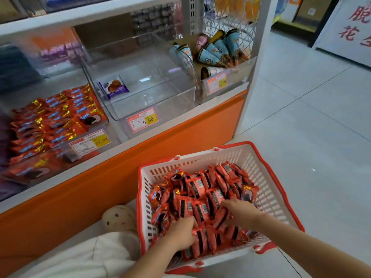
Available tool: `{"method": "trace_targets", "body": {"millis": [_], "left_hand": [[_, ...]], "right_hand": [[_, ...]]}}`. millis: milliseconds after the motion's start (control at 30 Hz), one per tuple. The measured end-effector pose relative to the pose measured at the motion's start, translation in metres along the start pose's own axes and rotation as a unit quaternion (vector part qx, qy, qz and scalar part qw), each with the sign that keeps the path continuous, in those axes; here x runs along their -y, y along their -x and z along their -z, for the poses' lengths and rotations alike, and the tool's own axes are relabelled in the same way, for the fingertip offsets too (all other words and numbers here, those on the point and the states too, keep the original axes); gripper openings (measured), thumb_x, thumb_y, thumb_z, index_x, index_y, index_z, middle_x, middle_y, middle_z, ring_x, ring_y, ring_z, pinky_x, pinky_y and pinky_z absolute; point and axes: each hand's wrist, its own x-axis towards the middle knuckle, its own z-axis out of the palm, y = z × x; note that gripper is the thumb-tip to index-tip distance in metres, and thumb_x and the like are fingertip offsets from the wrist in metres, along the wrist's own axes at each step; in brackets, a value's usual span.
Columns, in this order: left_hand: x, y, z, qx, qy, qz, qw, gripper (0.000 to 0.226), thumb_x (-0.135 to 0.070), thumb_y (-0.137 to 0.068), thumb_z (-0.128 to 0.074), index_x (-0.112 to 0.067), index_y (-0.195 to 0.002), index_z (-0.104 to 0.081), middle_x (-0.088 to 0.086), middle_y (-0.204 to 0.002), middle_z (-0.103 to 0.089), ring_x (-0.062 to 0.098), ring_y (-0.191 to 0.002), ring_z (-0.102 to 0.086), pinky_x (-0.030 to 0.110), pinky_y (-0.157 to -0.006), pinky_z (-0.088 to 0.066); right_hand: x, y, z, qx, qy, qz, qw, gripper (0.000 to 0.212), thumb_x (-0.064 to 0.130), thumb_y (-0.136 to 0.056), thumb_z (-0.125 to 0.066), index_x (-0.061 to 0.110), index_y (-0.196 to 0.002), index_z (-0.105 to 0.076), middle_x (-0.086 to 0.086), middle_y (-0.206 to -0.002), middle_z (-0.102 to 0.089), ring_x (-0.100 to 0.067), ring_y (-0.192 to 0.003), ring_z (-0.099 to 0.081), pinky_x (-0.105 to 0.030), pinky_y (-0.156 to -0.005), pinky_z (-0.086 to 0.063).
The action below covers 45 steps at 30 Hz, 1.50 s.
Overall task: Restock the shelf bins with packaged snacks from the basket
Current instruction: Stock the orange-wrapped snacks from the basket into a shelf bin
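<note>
In the basket (259,163) at lower centre, the left hand (181,232) curls its fingers (193,223) round red snack packs (200,189), the right hand (241,212) shows no clear grip; best press a stack between both for the middle-left bin (114,133).

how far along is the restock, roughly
Done: the left bin already holds many shelved red packs.
In hand: the left hand and right hand are both down in the basket, fingers curled round basket packs, none lifted yet.
Left: most of it. The basket is heaped nearly full, and the middle bin holds only one purple pack.
</note>
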Motion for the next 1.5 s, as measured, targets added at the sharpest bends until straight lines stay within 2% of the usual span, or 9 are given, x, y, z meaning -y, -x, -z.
{"method": "trace_targets", "body": {"millis": [167, 433, 567, 733, 933, 1033, 1233, 1367, 1500], "left_hand": [[0.0, 0.008, 0.013, -0.106, 0.096, -0.004, 0.99, 0.03, -0.014, -0.086, -0.057, -0.021, -0.114, -0.048, -0.002, -0.108, -0.058, 0.017, -0.092, -0.059, 0.032, -0.074, -0.047], [0.026, 0.026, 0.063, -0.371, 0.271, 0.013, 0.888, 0.035, -0.013, -0.09, -0.06, -0.014, -0.125, -0.054, -0.004, -0.12, -0.054, 0.012, -0.109, -0.053, 0.015, -0.088, -0.045], [0.031, 0.042, 0.07, -0.425, 0.342, -0.017, 0.838, 0.033, -0.018, -0.086, -0.068, -0.035, -0.108, -0.05, -0.013, -0.106, -0.055, 0.008, -0.099, -0.057, 0.016, -0.081, -0.047], [0.033, 0.068, 0.083, -0.35, 0.429, -0.074, 0.829, 0.042, -0.022, -0.084, -0.071, -0.035, -0.113, -0.043, -0.012, -0.111, -0.056, -0.001, -0.098, -0.056, 0.021, -0.085, -0.051], [0.046, 0.082, 0.105, -0.426, 0.33, -0.044, 0.841, 0.056, -0.014, -0.084, -0.07, -0.025, -0.133, -0.043, -0.007, -0.12, -0.056, 0.003, -0.091, -0.058, 0.013, -0.079, -0.048], [0.058, 0.087, 0.114, -0.465, 0.254, -0.01, 0.848, 0.059, -0.028, -0.081, -0.073, -0.024, -0.135, -0.049, -0.006, -0.124, -0.055, 0.014, -0.113, -0.054, 0.017, -0.093, -0.044], [0.079, 0.104, 0.139, -0.553, 0.278, -0.005, 0.786, 0.026, -0.03, -0.078, -0.075, -0.022, -0.099, -0.063, -0.009, -0.094, -0.059, 0.008, -0.09, -0.055, 0.007, -0.07, -0.037], [0.096, 0.123, 0.154, -0.583, 0.319, -0.011, 0.748, 0.028, -0.017, -0.078, -0.076, -0.021, -0.103, -0.062, -0.014, -0.091, -0.053, -0.005, -0.082, -0.055, -0.001, -0.068, -0.036], [0.117, 0.14, 0.167, -0.624, 0.293, -0.005, 0.724, 0.039, -0.018, -0.075, -0.079, -0.016, -0.112, -0.064, -0.011, -0.1, -0.057, 0.002, -0.089, -0.057, -0.001, -0.073, -0.038]], "right_hand": [[0.012, -0.001, 0.023, -0.07, -0.061, -0.037, 0.995, 0.042, 0.049, -0.085, -0.063, 0.023, -0.115, -0.05, 0.008, -0.111, -0.062, -0.013, -0.1, -0.06, -0.026, -0.074, -0.047], [0.07, -0.002, 0.06, -0.117, -0.275, -0.019, 0.954, 0.051, 0.03, -0.092, -0.06, 0.01, -0.136, -0.043, 0.003, -0.1, -0.061, -0.016, -0.091, -0.061, -0.026, -0.078, -0.049], [0.101, -0.011, 0.065, -0.138, -0.35, 0.008, 0.926, 0.047, 0.038, -0.09, -0.061, 0.021, -0.129, -0.042, 0.012, -0.1, -0.061, -0.004, -0.082, -0.061, -0.01, -0.063, -0.044], [0.126, -0.021, 0.073, -0.144, -0.411, 0.048, 0.899, 0.048, 0.043, -0.086, -0.063, 0.019, -0.126, -0.055, 0.009, -0.113, -0.067, -0.004, -0.1, -0.063, -0.021, -0.086, -0.052], [0.147, -0.027, 0.092, -0.125, -0.426, 0.083, 0.892, 0.012, 0.021, -0.092, -0.061, 0.016, -0.102, -0.062, 0.013, -0.066, -0.064, 0.003, -0.05, -0.051, -0.014, -0.051, -0.039], [0.156, -0.034, 0.098, -0.132, -0.415, 0.084, 0.896, 0.01, 0.021, -0.092, -0.06, 0.018, -0.101, -0.06, 0.013, -0.067, -0.06, 0.006, -0.052, -0.052, -0.01, -0.052, -0.038], [0.175, -0.045, 0.117, -0.079, -0.497, 0.064, 0.862, 0.022, 0.021, -0.087, -0.067, 0.015, -0.103, -0.053, -0.003, -0.084, -0.069, -0.016, -0.08, -0.069, -0.034, -0.083, -0.056], [0.192, -0.041, 0.134, -0.024, -0.553, 0.095, 0.827, 0.048, 0.032, -0.071, -0.071, 0.013, -0.112, -0.053, -0.004, -0.088, -0.07, -0.02, -0.082, -0.071, -0.033, -0.079, -0.058], [0.209, -0.045, 0.15, -0.076, -0.512, 0.151, 0.842, 0.03, 0.021, -0.081, -0.07, 0.014, -0.107, -0.057, 0.0, -0.082, -0.071, -0.016, -0.077, -0.07, -0.029, -0.069, -0.055]]}}
